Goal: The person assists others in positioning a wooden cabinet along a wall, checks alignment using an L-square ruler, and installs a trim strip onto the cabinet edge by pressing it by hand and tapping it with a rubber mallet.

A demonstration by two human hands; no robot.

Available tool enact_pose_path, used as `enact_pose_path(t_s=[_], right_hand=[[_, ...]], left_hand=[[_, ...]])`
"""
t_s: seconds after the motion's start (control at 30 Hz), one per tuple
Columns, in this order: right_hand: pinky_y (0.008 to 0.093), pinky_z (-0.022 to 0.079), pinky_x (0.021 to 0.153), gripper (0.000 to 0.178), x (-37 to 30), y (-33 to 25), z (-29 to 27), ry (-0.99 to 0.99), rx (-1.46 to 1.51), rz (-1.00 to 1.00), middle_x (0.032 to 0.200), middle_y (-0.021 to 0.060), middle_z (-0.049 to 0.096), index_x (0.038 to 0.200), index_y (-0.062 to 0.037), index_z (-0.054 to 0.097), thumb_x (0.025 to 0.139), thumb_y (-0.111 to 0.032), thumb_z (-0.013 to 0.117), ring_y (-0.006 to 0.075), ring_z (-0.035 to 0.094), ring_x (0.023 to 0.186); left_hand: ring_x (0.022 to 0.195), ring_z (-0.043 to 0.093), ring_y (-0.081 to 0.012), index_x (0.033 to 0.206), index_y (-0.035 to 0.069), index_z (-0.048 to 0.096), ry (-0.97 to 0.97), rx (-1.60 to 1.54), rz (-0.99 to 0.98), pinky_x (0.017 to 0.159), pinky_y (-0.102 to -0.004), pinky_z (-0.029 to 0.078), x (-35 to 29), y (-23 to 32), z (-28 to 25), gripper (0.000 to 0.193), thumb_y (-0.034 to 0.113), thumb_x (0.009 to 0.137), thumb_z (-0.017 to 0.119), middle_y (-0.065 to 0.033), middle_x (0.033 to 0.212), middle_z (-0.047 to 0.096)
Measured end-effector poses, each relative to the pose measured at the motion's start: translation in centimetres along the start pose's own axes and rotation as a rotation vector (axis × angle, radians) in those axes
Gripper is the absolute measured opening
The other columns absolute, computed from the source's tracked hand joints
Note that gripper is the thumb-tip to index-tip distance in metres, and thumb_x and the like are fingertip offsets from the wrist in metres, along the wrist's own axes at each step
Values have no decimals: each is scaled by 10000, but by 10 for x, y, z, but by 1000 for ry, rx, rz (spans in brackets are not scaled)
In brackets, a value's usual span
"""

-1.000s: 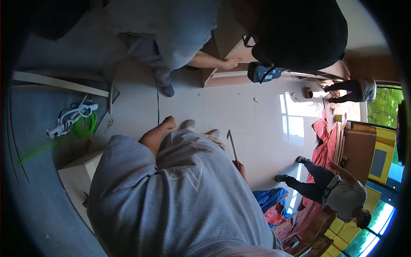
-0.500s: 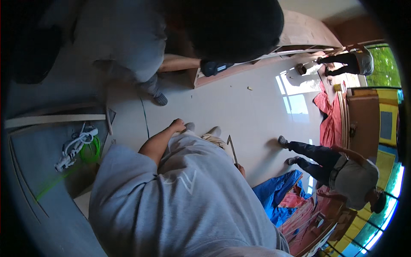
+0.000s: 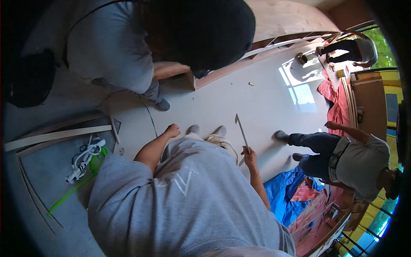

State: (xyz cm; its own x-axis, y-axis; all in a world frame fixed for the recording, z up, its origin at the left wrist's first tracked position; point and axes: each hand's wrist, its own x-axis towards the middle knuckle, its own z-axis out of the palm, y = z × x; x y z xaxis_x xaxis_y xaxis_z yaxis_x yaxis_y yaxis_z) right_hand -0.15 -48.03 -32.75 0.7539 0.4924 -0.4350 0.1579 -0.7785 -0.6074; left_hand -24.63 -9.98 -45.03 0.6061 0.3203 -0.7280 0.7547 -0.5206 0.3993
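My right hand (image 3: 250,157) is closed around one end of a slim metal bar with a short angled tip (image 3: 242,130). The bar points forward over the pale floor, and its exact kind is too small to tell. To the left, in front of my body, my left hand (image 3: 173,130) is curled closed, and nothing shows in it. My two shoes (image 3: 193,129) stand on the floor between my hands.
A co-worker in a black cap (image 3: 201,34) bends by a long wooden frame (image 3: 291,45). Another person (image 3: 359,162) stands at right, a third (image 3: 364,49) far off. Blue tarp (image 3: 284,195) and red sheeting (image 3: 338,105) lie right; wood strips (image 3: 60,138) and white cord (image 3: 85,156) left.
My right hand has come up into fuller view with the bar. The bent co-worker has shifted left in the picture. The person at right now holds a forearm out.
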Motion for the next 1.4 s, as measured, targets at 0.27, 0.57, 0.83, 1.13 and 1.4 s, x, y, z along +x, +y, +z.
enact_pose_path(t_s=[0.27, 0.57, 0.83, 1.13, 1.4], right_hand=[[302, 459, 703, 320, 61, -55, 0, 123, 127, -26, 831, 115, 644, 1026, -47, 599, 893, -317, 490, 188, 609, 802], [280, 456, 728, 350, 98, -106, 30, 111, 441, -197, 838, 85, 627, 1087, -7, 551, 907, -298, 474, 141, 582, 801], [297, 470, 701, 348, 110, -108, 72, 124, 712, -58, 821, 83, 623, 1053, 8, 552, 895, -298, 502, 150, 592, 792], [271, 456, 602, 338, 97, -161, 66, -61, 987, 65, 861, 70, 626, 978, -23, 538, 874, -344, 527, 130, 562, 758], [325, 476, 690, 397, 138, -119, 15, -84, 1016, 118, 916, 121, 621, 1045, 3, 510, 876, -356, 521, 175, 588, 830]], left_hand=[[1020, 541, -319, 1053, 24, 593, 65, -78, 18, 885, -365, 430, 2, 26, -17, 428, 292, 718, 598, -193, 1073, 574], [1044, 536, -304, 1088, 27, 577, 27, -248, -2, 903, -358, 416, -2, 58, -39, 441, 284, 730, 599, -186, 1110, 562], [1003, 570, -260, 1137, 13, 538, 18, -145, 157, 854, -336, 438, -1, 90, -50, 518, 317, 730, 639, -185, 1052, 592], [1131, 462, -319, 1274, 1, 373, 108, -17, 343, 946, -373, 377, 4, 135, -31, 712, 283, 700, 685, -218, 1201, 485], [1117, 459, -341, 1196, -24, 452, 85, -206, 100, 942, -376, 377, 14, 182, -39, 577, 254, 729, 647, -224, 1184, 488]])
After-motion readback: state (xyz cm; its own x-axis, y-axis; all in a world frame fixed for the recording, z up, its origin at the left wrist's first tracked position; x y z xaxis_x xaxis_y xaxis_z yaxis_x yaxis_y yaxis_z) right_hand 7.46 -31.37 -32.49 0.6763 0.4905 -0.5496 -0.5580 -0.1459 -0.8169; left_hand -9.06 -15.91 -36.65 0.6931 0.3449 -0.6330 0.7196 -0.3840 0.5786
